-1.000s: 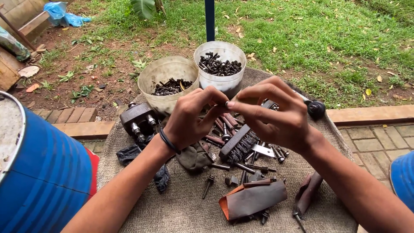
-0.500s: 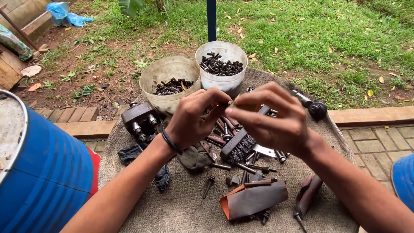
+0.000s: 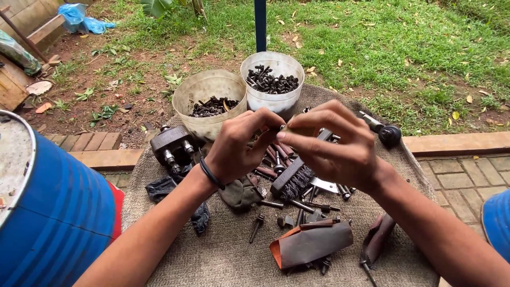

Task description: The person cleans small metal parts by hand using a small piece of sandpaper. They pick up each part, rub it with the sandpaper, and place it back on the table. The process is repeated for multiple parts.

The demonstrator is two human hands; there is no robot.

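Centrally, left hand (image 3: 236,149) and right hand (image 3: 332,146) met fingertip to fingertip, pinched on a small fastener (image 3: 282,128) — mostly hidden — above the wire brush (image 3: 294,180) and loose bolts (image 3: 276,159); probably threading or cleaning, needing steady counter-rotation.

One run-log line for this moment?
left hand + right hand: pinch small part together | below: wire brush, bolts | behind: two tubs

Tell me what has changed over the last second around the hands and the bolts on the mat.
Little. The left hand and right hand dropped slightly and stay pinched together on a small part, too hidden to identify. The wire brush, both tubs of bolts and the loose bolts lie as before.
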